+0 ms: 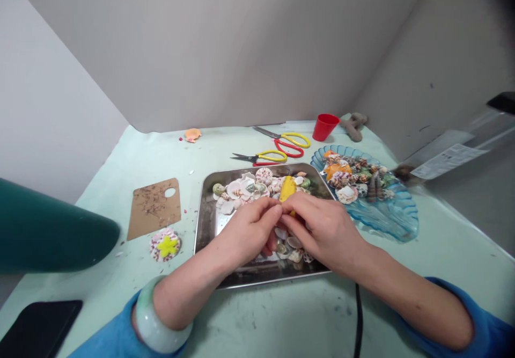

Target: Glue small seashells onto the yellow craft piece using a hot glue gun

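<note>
My left hand and my right hand meet over a metal tray, fingertips pinched together. Whatever lies between the fingertips is hidden. A yellow, rounded object shows just beyond my right fingers, partly covered by them; I cannot tell whether the right hand grips it. White and speckled seashells fill the far part of the tray, and more shells lie below my right hand. A shell disc with a yellow star-shaped piece rests on the table left of the tray.
Behind the tray lie two pairs of scissors. A red cup stands near a blue scalloped dish holding shells. Left are a brown board, a green cylinder and a black flat object. A black cord runs in front.
</note>
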A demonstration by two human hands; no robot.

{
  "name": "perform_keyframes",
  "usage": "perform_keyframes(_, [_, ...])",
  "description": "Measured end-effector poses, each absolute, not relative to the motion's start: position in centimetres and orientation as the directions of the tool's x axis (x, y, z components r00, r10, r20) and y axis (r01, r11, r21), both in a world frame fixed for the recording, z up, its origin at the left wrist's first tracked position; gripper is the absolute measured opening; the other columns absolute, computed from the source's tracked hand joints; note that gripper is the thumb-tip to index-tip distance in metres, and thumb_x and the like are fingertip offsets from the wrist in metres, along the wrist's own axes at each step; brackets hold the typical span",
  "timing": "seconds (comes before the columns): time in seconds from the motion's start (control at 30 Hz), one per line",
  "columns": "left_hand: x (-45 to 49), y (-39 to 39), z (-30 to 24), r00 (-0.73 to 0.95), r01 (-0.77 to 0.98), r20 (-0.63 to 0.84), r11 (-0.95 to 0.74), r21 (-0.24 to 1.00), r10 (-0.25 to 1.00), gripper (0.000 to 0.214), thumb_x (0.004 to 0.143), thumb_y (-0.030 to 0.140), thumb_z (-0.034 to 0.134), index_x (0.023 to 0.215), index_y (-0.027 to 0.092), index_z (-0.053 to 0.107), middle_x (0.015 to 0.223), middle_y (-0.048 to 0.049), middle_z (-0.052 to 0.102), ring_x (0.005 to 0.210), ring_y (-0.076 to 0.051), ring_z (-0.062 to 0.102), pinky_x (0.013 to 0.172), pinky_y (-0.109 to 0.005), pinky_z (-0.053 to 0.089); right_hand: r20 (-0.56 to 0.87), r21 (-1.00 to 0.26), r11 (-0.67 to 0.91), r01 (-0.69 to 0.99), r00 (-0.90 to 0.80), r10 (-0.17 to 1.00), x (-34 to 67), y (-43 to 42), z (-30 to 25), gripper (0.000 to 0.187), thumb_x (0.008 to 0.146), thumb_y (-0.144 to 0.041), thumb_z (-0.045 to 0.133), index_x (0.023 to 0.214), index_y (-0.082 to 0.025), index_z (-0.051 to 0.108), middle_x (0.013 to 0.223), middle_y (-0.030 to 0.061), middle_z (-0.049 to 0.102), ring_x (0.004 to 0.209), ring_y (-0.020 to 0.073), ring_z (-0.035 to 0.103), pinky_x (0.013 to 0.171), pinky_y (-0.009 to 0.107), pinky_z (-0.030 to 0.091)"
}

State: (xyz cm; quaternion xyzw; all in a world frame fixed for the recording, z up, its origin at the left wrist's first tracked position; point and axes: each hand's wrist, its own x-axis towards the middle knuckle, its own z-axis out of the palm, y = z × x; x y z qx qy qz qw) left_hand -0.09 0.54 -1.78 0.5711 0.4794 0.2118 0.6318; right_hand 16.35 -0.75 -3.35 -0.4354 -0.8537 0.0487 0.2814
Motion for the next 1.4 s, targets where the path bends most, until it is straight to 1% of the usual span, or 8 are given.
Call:
perform_keyframes(0.2, [-0.05, 0.51, -1.84, 0.44, 0.234, -0.354, 0.275, 0.933, 0.825, 0.02, 0.086, 0.039, 0.042, 0.086, 0.021, 0.051, 0.044, 0.005, 0.049, 0.043, -0.012, 0.047, 0.046, -0.024, 0.04, 0.422, -0.33, 0.607, 0.722, -0.463, 0.78, 16.35, -0.68, -3.46, 0.017, 0.092, -0.023, 0.043, 0.081, -0.017, 0.055, 0.074, 0.0026, 0.059, 0.066, 0.0127, 0.053, 0.061, 0.024, 0.039])
perform_keyframes(0.37, [-0.07, 0.48, -1.66, 0.44, 0.222, -0.348, 0.275, 0.935, 0.828, 0.022, 0.087, 0.038, 0.041, 0.087, 0.019, 0.052, 0.044, 0.0045, 0.049, 0.043, -0.013, 0.049, 0.049, -0.025, 0.042, 0.418, -0.34, 0.607, 0.718, -0.463, 0.782, 16.34, -0.73, -3.36, 0.016, 0.092, -0.023, 0.044, 0.082, -0.017, 0.055, 0.075, 0.0024, 0.06, 0.066, 0.0127, 0.054, 0.06, 0.024, 0.039])
perform_keyframes(0.53, [-0.16, 0.55, -1.81, 0.452, 0.206, -0.343, 0.278, 0.938, 0.823, 0.023, 0.088, 0.036, 0.04, 0.089, 0.017, 0.052, 0.045, 0.0039, 0.05, 0.043, -0.013, 0.05, 0.05, -0.025, 0.042, 0.403, -0.334, 0.606, 0.722, -0.472, 0.784, 16.33, -0.71, -3.44, 0.017, 0.092, -0.024, 0.043, 0.082, -0.017, 0.055, 0.074, 0.0024, 0.059, 0.066, 0.0131, 0.053, 0.061, 0.024, 0.039])
perform_keyframes(0.67, [-0.19, 0.63, -1.83, 0.456, 0.176, -0.361, 0.315, 0.933, 0.814, 0.024, 0.087, 0.036, 0.041, 0.091, 0.016, 0.053, 0.045, 0.0035, 0.051, 0.043, -0.012, 0.05, 0.049, -0.024, 0.041, 0.387, -0.351, 0.592, 0.725, -0.463, 0.797, 16.26, -0.56, -3.53, 0.016, 0.092, -0.023, 0.044, 0.083, -0.017, 0.055, 0.075, 0.002, 0.059, 0.067, 0.013, 0.054, 0.062, 0.024, 0.039])
perform_keyframes(1.03, [-0.16, 0.56, -1.48, 0.447, 0.237, -0.369, 0.29, 0.927, 0.815, 0.024, 0.087, 0.038, 0.044, 0.079, 0.018, 0.052, 0.047, 0.0038, 0.05, 0.044, -0.009, 0.048, 0.049, -0.02, 0.038, 0.408, -0.332, 0.607, 0.723, -0.47, 0.783, 16.36, -0.78, -3.4, 0.016, 0.09, -0.02, 0.044, 0.079, -0.016, 0.054, 0.072, 0.0012, 0.057, 0.063, 0.0125, 0.052, 0.058, 0.024, 0.037])
perform_keyframes(1.4, [-0.26, 0.5, -1.44, 0.453, 0.294, -0.37, 0.257, 0.921, 0.811, 0.024, 0.087, 0.038, 0.045, 0.089, 0.017, 0.056, 0.046, 0.004, 0.051, 0.045, -0.009, 0.047, 0.046, -0.019, 0.035, 0.393, -0.33, 0.597, 0.731, -0.469, 0.791, 16.39, -0.72, -3.62, 0.014, 0.09, -0.019, 0.044, 0.079, -0.016, 0.053, 0.073, 0.0014, 0.057, 0.065, 0.0125, 0.052, 0.059, 0.024, 0.037])
